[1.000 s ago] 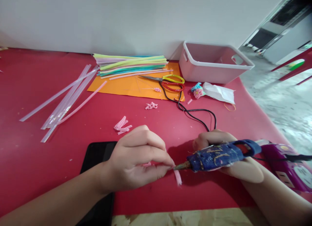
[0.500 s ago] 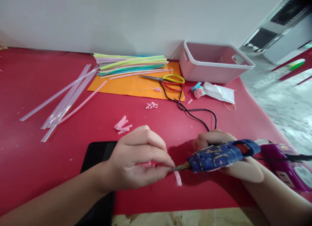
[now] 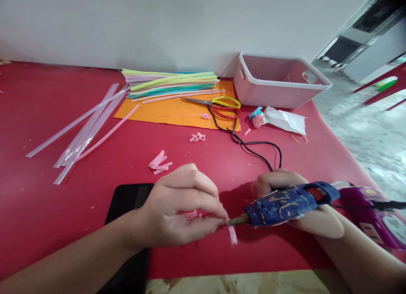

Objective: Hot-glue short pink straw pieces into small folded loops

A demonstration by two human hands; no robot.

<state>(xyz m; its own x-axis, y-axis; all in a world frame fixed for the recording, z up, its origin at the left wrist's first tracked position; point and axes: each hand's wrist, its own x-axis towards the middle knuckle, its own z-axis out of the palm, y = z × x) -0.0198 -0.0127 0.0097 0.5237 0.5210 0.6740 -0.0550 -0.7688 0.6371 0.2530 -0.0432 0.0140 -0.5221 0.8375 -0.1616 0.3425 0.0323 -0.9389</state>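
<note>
Between thumb and fingertips, my left hand (image 3: 187, 209) pinches a short pink pipe cleaner piece (image 3: 232, 235), whose free end hangs down to the right. My right hand (image 3: 304, 218) is wrapped round a blue hot glue gun (image 3: 282, 206) with dried glue smears on its body. The gun's metal nozzle points left and meets the pink piece right at my left fingertips; whether glue is coming out is too small to tell. More pink pieces (image 3: 191, 214) show through the gap of my left hand, on the table behind it. Cut pink pieces (image 3: 159, 162) lie in a small pile farther forward.
Colourful pipe cleaners (image 3: 173, 85) and scissors (image 3: 222, 106) lie on an orange sheet (image 3: 158, 112). Clear glue sticks (image 3: 91, 129) are at left, a black phone (image 3: 127, 260) under my left wrist. A bin (image 3: 275, 93), black cord (image 3: 253, 146) and purple power strip (image 3: 368, 226) are at right.
Both hands have shifted very slightly; the nozzle and the pink piece sit a touch lower and to the right. The grips stay the same.
</note>
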